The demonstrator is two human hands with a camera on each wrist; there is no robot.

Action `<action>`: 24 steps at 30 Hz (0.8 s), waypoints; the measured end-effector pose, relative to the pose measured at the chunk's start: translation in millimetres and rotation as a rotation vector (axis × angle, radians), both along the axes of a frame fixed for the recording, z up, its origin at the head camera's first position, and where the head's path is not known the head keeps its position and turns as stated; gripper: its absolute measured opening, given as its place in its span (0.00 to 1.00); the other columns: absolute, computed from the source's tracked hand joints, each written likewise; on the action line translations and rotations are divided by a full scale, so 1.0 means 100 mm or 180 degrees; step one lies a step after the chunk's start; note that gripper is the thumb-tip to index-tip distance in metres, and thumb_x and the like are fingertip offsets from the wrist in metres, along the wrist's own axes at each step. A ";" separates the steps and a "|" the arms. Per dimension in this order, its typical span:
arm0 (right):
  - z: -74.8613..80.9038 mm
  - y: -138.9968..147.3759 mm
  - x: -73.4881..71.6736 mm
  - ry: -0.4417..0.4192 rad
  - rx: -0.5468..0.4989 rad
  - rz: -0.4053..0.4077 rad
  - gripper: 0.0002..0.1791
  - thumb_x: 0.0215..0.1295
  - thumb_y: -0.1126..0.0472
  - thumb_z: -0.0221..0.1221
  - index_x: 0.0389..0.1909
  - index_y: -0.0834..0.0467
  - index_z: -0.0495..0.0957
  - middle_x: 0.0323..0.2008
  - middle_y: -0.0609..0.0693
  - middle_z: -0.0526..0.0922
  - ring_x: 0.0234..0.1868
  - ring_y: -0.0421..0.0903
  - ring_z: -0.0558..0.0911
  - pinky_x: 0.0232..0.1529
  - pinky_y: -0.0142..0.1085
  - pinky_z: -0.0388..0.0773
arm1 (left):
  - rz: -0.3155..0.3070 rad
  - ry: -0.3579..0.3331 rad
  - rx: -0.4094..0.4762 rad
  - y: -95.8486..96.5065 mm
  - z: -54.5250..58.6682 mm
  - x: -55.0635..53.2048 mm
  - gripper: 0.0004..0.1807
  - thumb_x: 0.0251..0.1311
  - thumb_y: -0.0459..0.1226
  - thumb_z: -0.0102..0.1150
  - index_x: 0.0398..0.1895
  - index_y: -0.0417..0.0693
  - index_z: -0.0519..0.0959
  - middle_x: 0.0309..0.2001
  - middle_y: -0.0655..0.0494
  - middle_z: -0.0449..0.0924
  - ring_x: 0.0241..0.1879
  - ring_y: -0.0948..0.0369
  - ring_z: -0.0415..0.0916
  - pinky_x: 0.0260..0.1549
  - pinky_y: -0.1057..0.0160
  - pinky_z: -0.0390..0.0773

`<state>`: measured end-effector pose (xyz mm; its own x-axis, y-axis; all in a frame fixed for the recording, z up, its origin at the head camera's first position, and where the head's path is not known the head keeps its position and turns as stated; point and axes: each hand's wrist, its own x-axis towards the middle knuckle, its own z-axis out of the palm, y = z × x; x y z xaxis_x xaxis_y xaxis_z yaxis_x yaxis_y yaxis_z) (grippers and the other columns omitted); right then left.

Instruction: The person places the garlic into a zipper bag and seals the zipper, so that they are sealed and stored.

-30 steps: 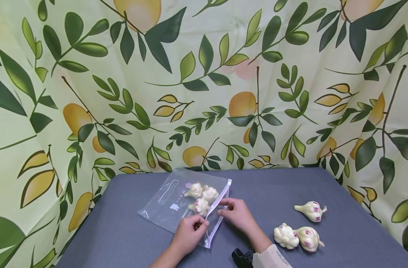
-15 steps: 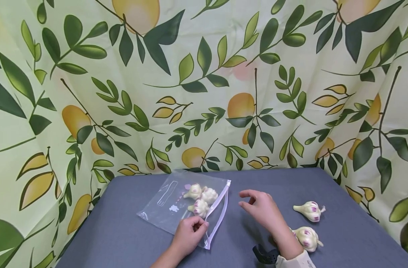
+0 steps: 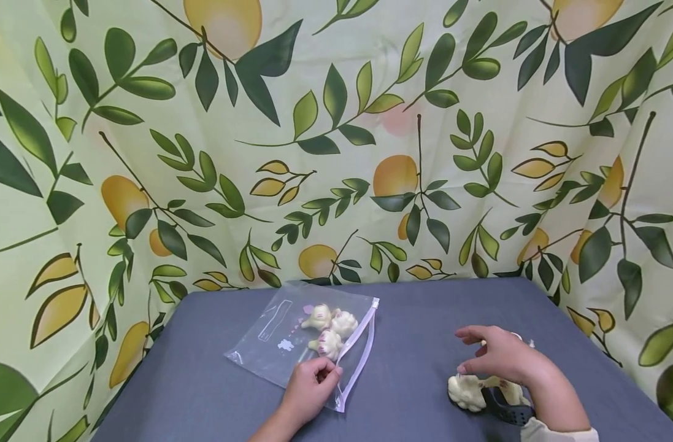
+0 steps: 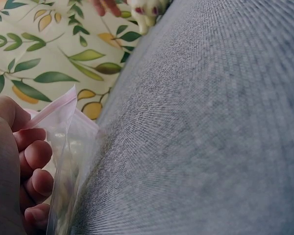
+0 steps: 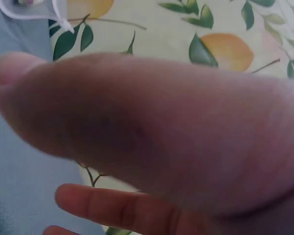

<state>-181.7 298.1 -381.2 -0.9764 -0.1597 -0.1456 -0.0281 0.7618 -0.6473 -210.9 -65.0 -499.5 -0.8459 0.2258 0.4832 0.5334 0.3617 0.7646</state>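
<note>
A clear zip bag (image 3: 259, 350) with a pale lilac closure strip lies on the table, holding three white garlic bulbs (image 3: 328, 344) with purple marks. My left hand (image 3: 312, 383) pinches the near end of the bag's mouth between thumb and forefinger; the left wrist view shows the raised corner of the strip (image 4: 54, 107). Over the loose garlic on the right hovers my right hand (image 3: 504, 356), thumb and fingers apart, nothing between them. A knobbly garlic bulb (image 3: 465, 393) sits just below its thumb. Hand and wrist strap partly cover the other two loose bulbs.
The grey cloth-covered table (image 3: 203, 368) runs back to a leaf-and-fruit patterned curtain (image 3: 336, 202). A black strap (image 3: 504, 408) circles my right wrist, close over the loose garlic. The bag's slider (image 3: 375, 302) is at the far end of its mouth.
My right hand has let go of the bag's mouth and moved right, to above the loose garlic bulbs. The left hand keeps its pinch on the bag.
</note>
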 end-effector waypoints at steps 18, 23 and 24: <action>-0.25 -0.26 -0.09 -0.0083 0.0096 0.0181 0.24 0.44 0.61 0.75 0.45 0.61 0.81 0.42 0.54 0.83 0.37 0.47 0.80 0.31 0.40 0.77 | -0.0014 0.0033 -0.0007 0.00 0.05 0.01 0.14 0.54 0.33 0.66 0.17 0.60 0.75 0.16 0.72 0.67 0.18 0.77 0.62 0.20 0.78 0.65; -0.39 -0.36 -0.20 0.0491 0.0118 0.0183 0.22 0.46 0.56 0.75 0.41 0.60 0.81 0.33 0.49 0.82 0.35 0.44 0.78 0.31 0.38 0.76 | -0.0007 0.0013 -0.0007 0.00 0.03 0.01 0.14 0.55 0.33 0.66 0.17 0.61 0.76 0.16 0.72 0.67 0.18 0.77 0.62 0.20 0.77 0.66; -0.44 -0.40 -0.22 0.0633 0.0154 0.0130 0.21 0.47 0.55 0.74 0.41 0.59 0.81 0.32 0.47 0.81 0.35 0.43 0.77 0.32 0.38 0.75 | -0.0005 0.0011 -0.0007 0.00 0.03 0.01 0.14 0.55 0.34 0.66 0.17 0.61 0.76 0.16 0.72 0.67 0.18 0.77 0.62 0.20 0.77 0.66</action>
<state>-203.8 258.2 -424.7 -0.9795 -0.1974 0.0409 -0.1832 0.7874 -0.5886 -209.7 -65.1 -496.4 -0.8439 0.2283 0.4855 0.5365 0.3626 0.7620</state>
